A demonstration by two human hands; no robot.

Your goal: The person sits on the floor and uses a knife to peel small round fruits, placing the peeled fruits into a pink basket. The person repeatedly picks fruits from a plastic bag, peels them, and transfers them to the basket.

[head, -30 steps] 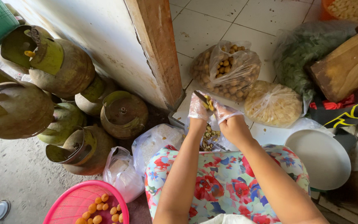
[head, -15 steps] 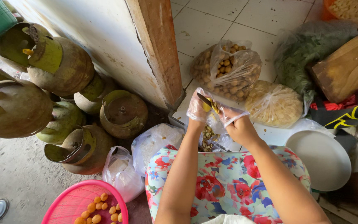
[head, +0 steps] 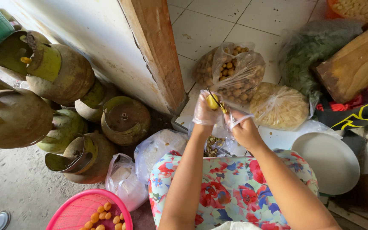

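— White floor tiles run behind the work, and a brown wooden post rises at their left edge, with a cluster of old greenish metal gas cylinders on the bare concrete beyond it.

— What could go wrong, as you judge it?

— My worry is the thin dark blade. It lies against the small round yellow fruit, pointing toward the other palm. If that slick fruit turns under pressure, the edge could skid into the thin clear plastic glove and the fingers beneath.

— And the hands?

— Her left hand, in the clear glove, is curled nearly closed, fingertips pinching the fruit above the lap in the flowered red and blue cloth. Her right hand is closed too, apparently around the blade's handle, though the handle itself is hidden, and a strip of clear plastic trails over its knuckles.

— Anything else at risk?

— A dropped fruit could roll off the lap, missing the pink plastic basket of peeled orange pieces near the lower left corner of the floor. Clear plastic bags of unpeeled fruit sit just beyond the hands.
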